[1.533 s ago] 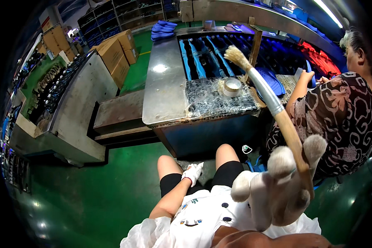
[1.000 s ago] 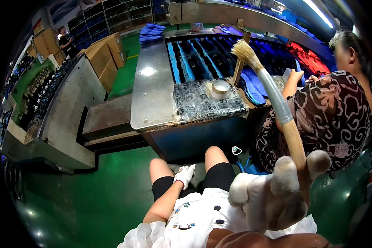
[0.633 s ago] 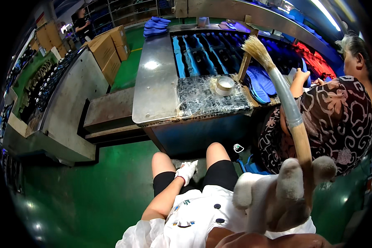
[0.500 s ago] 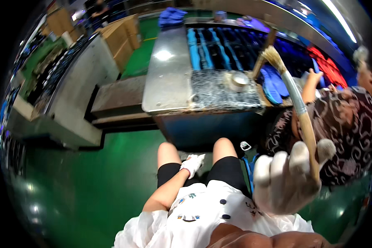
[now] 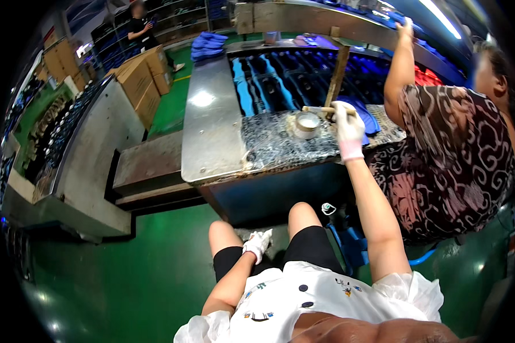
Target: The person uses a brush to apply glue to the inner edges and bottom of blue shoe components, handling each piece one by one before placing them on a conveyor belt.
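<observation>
My right hand, in a white glove, reaches over the worktop and is closed on a paintbrush. The brush's wooden part points left out of the fingers, and my glove covers some of the rest. Just left of the hand stands a small round white tub, under the brush. Blue slippers lie right beside the hand, partly behind it. Down between my thighs, my left hand, also gloved, rests with its fingers loosely stretched out and holds nothing I can see.
A wooden post rises behind the tub. Blue strips lie in rows on the conveyor. To my right sits a co-worker, one arm raised to the upper shelf. Blue items are stacked on the metal top. Cartons stand left.
My right hand has moved away from me to the tub, and the brush has swung from upright to nearly level. The co-worker's arm has gone up. My left hand stays in my lap.
</observation>
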The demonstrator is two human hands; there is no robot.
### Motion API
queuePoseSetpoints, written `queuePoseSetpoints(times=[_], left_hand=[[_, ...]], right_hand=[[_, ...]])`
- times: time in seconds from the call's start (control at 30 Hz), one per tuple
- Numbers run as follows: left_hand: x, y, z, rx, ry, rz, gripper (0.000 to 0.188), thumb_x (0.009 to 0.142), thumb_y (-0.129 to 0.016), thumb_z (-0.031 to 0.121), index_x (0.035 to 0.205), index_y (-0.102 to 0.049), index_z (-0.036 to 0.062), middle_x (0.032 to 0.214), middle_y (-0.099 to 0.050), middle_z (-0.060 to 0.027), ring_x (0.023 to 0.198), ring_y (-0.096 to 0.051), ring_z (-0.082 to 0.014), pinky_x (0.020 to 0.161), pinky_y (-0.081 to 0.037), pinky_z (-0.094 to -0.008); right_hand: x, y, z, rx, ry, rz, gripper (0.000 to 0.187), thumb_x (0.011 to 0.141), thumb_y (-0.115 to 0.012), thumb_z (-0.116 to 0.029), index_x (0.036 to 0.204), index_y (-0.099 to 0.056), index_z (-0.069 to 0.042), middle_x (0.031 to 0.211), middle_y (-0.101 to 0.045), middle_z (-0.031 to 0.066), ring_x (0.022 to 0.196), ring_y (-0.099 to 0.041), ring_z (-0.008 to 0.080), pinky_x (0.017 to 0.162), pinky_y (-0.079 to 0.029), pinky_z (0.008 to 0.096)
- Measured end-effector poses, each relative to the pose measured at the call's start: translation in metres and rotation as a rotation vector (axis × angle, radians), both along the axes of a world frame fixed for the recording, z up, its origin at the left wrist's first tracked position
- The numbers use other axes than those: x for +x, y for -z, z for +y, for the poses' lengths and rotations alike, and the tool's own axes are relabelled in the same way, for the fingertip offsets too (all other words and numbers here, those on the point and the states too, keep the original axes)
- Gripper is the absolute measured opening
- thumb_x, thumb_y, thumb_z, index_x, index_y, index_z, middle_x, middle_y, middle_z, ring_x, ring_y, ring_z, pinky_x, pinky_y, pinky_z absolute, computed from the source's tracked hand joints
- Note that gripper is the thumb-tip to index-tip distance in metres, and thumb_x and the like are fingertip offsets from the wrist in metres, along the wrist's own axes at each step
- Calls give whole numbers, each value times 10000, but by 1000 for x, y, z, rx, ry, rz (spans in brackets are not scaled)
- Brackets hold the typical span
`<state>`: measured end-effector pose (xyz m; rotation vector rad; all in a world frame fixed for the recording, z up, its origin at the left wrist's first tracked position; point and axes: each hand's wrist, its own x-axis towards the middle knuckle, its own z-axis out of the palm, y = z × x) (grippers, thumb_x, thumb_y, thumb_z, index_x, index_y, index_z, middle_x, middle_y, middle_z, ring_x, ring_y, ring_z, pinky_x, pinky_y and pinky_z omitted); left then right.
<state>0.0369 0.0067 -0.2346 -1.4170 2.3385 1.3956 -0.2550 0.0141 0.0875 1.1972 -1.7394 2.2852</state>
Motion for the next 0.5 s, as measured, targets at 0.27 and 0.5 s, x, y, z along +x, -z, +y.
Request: queuePoseSetpoints(times=[0.27, 0.5], left_hand=[[3, -44, 4, 133, -61, -51, 634, 925, -357, 562, 946, -707, 34, 1072, -663, -193, 1106, -574, -345, 1003, -399, -412], [1, -31, -2, 48, 70, -80, 569, 953, -334, 503, 947, -708, 74, 1117, -648, -159, 1133, -549, -343, 998, -397, -417]], right_hand=[[-59, 20, -42, 553, 226, 487, 230, 855, -558, -291, 892, -650, -83, 857, -669, 178, 850, -636, 376, 758, -506, 425], [-65, 46, -58, 620, 188, 538, 236, 854, -551, -283, 886, -644, -69, 852, -664, 181, 850, -634, 374, 760, -504, 436]])
